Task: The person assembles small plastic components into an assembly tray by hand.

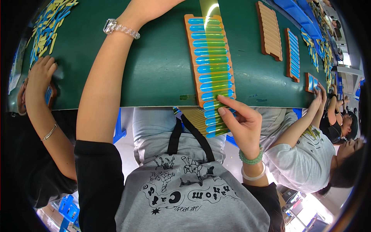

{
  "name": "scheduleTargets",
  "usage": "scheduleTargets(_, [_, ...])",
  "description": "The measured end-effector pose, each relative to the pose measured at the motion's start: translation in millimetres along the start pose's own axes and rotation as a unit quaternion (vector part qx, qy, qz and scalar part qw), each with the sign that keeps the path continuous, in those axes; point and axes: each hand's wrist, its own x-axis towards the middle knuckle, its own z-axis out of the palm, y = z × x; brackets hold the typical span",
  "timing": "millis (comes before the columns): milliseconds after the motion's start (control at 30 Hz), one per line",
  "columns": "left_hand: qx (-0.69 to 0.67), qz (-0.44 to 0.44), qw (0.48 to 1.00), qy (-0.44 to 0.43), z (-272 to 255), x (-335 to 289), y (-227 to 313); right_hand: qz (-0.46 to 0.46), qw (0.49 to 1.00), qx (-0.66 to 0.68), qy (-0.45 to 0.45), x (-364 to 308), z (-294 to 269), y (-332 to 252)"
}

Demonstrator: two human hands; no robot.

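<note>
A long strip of clear yellow tape [213, 42] lies lengthwise over a row of blue round-ended slips [209, 51] in a grooved orange-brown tray [197, 83]. At the near end, the tape and several slips extend past the tray and over the table edge. My right hand [243, 120] grips this end, thumb and index finger on the tape. My left hand [154, 8] reaches across to the far side, left of the tape's far end. Its fingers are cut off by the upper edge of the picture, so their hold is hidden.
The green table [162, 65] also bears a bare grooved tray [269, 31], a tray of blue slips [293, 54], and a loose pile of yellow and blue slips [48, 29]. Co-workers' hands [40, 75] work close by on both sides. A yellowish ribbed piece [195, 120] lies below the edge.
</note>
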Motion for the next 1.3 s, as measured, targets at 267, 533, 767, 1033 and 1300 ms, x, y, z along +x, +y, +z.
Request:
scheduleTargets(267, [-0.017,0.007,1.0,0.002,-1,1,0,-0.017,0.999,-0.043,-0.002,2,-1,0])
scheduleTargets(533, [0.001,0.012,1.0,0.003,-1,0,-3,-0.01,0.998,-0.063,0.001,2,0,-1])
scheduleTargets(767, [-0.009,-0.001,1.0,-0.01,0,0,0,-0.03,0.995,-0.094,0.006,3,0,-5])
scheduleTargets(1033, [-0.046,-0.02,0.999,-0.022,-3,-1,3,-0.205,0.836,-0.503,-0.076,2,-1,-56])
scheduleTargets(1300, [-0.203,-0.071,0.974,-0.066,-1,0,9,-0.356,0.808,-0.466,-0.064,27,-5,-35])
